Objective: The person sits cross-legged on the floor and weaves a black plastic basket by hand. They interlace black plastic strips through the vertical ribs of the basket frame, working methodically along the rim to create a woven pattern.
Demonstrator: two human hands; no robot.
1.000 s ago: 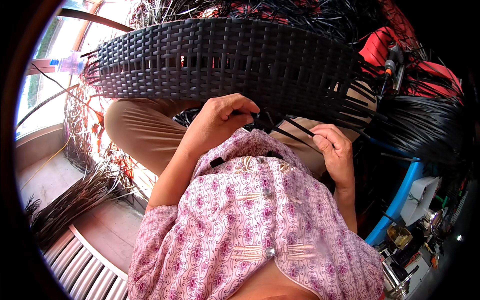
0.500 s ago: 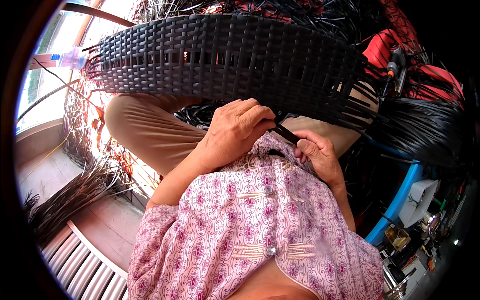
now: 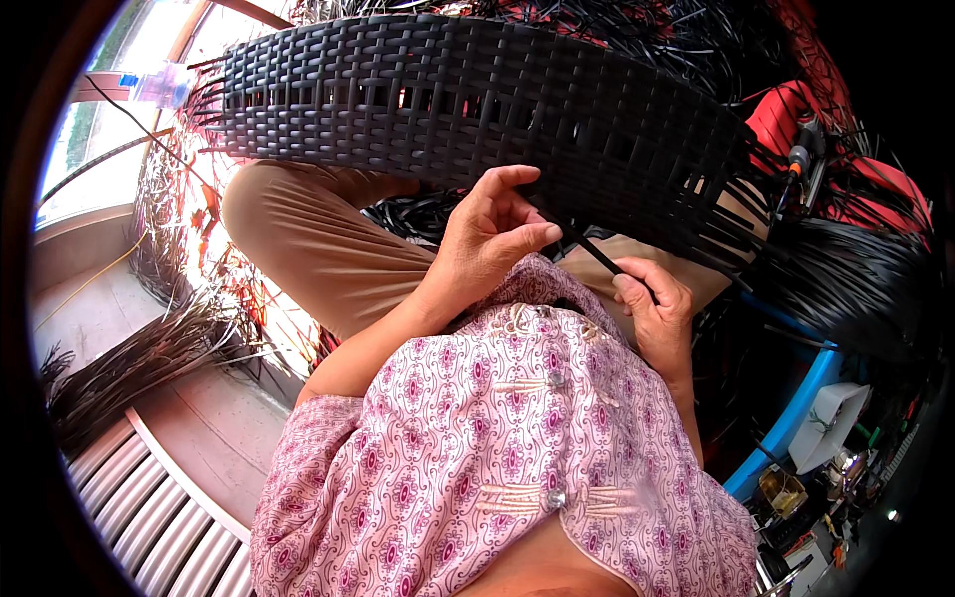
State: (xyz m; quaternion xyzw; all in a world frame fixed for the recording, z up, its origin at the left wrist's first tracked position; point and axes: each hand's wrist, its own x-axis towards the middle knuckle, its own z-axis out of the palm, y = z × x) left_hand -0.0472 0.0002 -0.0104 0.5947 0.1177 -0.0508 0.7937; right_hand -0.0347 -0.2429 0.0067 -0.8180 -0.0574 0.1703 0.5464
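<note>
A long curved panel of dark woven plastic wicker lies across my legs. Loose strand ends stick out at both its ends. Below its near edge, my left hand is raised with thumb and index finger apart, close to a flat black strip. No grip on the strip shows there. My right hand pinches the strip between thumb and fingers, and from there it slants up and left toward the panel. Where it meets the weave is too dark to make out.
Black strands fan out at the right, above a blue rim. A tool with an orange band rests near red material. At the lower right, a white container stands among small items. A strand bundle lies left.
My left hand has opened, its fingers spreading away from the strip. My right hand still holds the strip, more of which now shows. The whole view has shifted slightly.
</note>
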